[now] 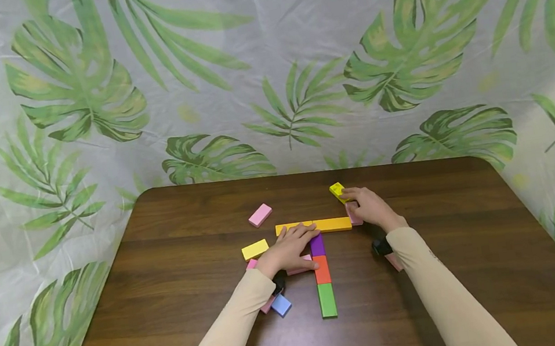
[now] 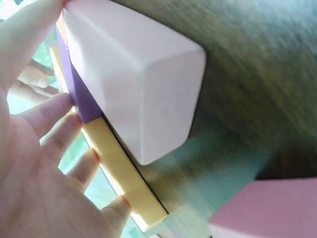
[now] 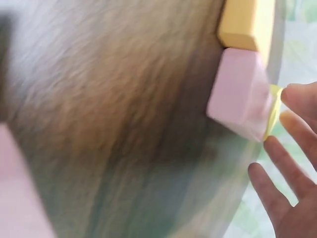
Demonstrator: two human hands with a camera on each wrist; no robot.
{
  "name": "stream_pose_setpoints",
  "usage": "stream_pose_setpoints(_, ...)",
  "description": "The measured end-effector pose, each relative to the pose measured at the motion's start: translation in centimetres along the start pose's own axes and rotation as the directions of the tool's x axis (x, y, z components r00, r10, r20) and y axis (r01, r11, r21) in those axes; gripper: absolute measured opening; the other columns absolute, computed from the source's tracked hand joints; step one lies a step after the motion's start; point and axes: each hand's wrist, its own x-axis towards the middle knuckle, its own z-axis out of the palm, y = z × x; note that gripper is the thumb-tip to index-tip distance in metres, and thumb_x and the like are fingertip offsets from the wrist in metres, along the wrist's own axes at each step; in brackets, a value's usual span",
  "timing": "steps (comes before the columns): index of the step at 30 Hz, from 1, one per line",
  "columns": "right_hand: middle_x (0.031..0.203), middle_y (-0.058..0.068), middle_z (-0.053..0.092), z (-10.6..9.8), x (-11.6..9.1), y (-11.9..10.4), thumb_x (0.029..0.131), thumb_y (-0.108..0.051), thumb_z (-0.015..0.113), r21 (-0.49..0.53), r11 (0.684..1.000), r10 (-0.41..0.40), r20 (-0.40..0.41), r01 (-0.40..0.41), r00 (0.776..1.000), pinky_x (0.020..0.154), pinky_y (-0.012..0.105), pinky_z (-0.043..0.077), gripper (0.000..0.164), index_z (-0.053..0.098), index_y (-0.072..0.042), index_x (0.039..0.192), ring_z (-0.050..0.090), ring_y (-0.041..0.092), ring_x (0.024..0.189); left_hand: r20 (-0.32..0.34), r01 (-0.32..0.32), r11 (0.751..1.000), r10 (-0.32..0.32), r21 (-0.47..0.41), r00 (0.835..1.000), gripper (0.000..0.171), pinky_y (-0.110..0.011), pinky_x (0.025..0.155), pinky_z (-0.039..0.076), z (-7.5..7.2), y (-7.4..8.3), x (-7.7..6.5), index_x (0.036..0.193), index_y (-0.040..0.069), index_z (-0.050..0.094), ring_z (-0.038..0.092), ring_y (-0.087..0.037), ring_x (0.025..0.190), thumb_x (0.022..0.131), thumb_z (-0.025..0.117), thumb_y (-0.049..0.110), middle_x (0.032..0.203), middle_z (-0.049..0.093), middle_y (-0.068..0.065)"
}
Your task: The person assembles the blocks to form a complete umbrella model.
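A row of orange blocks (image 1: 333, 225) lies across the middle of the table, with a pink block (image 3: 237, 91) at its right end. From the row a purple block (image 1: 317, 245), a red block (image 1: 322, 270) and a green block (image 1: 328, 301) run toward me in a line. My left hand (image 1: 288, 251) spreads its fingers over the orange row, fingertips touching it; its thumb lies near the red block. Under that hand a pale pink block (image 2: 168, 94) is partly hidden. My right hand (image 1: 373, 210) reaches past the row's end, extended fingertips at a yellow block (image 1: 338, 191).
Behind the row lies a loose pink block (image 1: 260, 215). A pale yellow block (image 1: 255, 249) and a blue block (image 1: 281, 305) are on the left, with pink ones partly under my left wrist. Another pink block (image 1: 394, 261) shows beside my right wrist. A leaf-patterned cloth (image 1: 292, 48) hangs behind the table.
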Motion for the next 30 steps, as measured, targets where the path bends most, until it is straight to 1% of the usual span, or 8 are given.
stream_pose_setpoints(2, 0.138, 0.025, 0.046, 0.11, -0.09, 0.06, 0.093, -0.002, 0.052, -0.012, 1.000, 0.005, 0.007, -0.005, 1.000, 0.104, 0.056, 0.030, 0.037, 0.056, 0.007, 0.129, 0.036, 0.046, 0.129, -0.002, 0.001, 1.000, -0.001, 0.001, 1.000, 0.079, -0.055, 0.112, 0.008, -0.01, 0.02, -0.02, 0.150, 0.014, 0.033, 0.016, -0.028, 0.143, 0.086, 0.069, 0.044, 0.155, 0.025, -0.004)
stream_pose_setpoints(5, 0.137, 0.025, 0.048, 0.23, -0.21, 0.16, 0.091, -0.001, 0.053, -0.022, 1.000, 0.000, 0.003, 0.000, 1.000, 0.104, 0.057, 0.029, 0.038, 0.057, 0.006, 0.129, 0.038, 0.045, 0.127, -0.003, 0.002, 1.000, -0.002, 0.004, 1.000, 0.079, -0.055, 0.112, 0.008, -0.08, 0.10, -0.09, 0.150, 0.014, 0.033, 0.016, -0.029, 0.143, 0.086, 0.069, 0.044, 0.155, 0.025, -0.004)
stream_pose_setpoints(13, 0.136, 0.025, 0.049, 0.42, -0.38, 0.34, 0.089, 0.000, 0.055, -0.023, 1.000, -0.010, -0.011, 0.010, 1.000, 0.103, 0.056, 0.030, 0.040, 0.057, 0.004, 0.129, 0.040, 0.044, 0.126, -0.010, 0.001, 1.000, -0.001, 0.002, 1.000, 0.079, -0.055, 0.112, 0.008, -0.03, 0.09, -0.11, 0.149, 0.014, 0.034, 0.017, -0.029, 0.143, 0.085, 0.070, 0.044, 0.155, 0.027, -0.005)
stream_pose_setpoints(20, 0.136, 0.024, 0.049, 0.58, -0.43, 0.41, 0.089, 0.001, 0.055, -0.018, 1.000, 0.004, -0.007, -0.004, 1.000, 0.104, 0.055, 0.031, 0.041, 0.057, 0.002, 0.130, 0.040, 0.042, 0.127, -0.005, 0.003, 1.000, -0.003, -0.003, 1.000, 0.079, -0.055, 0.112, 0.008, 0.03, 0.12, -0.16, 0.150, 0.013, 0.034, 0.016, -0.029, 0.143, 0.085, 0.069, 0.044, 0.155, 0.026, -0.004)
stream_pose_setpoints(30, 0.136, 0.025, 0.049, 0.63, -0.68, 0.49, 0.090, 0.001, 0.055, -0.012, 1.000, -0.018, -0.015, 0.018, 1.000, 0.103, 0.056, 0.031, 0.040, 0.056, 0.004, 0.131, 0.039, 0.043, 0.127, -0.010, -0.006, 1.000, 0.006, -0.006, 1.000, 0.079, -0.055, 0.112, 0.007, 0.08, 0.17, -0.18, 0.149, 0.013, 0.034, 0.016, -0.029, 0.143, 0.085, 0.070, 0.042, 0.155, 0.026, -0.004)
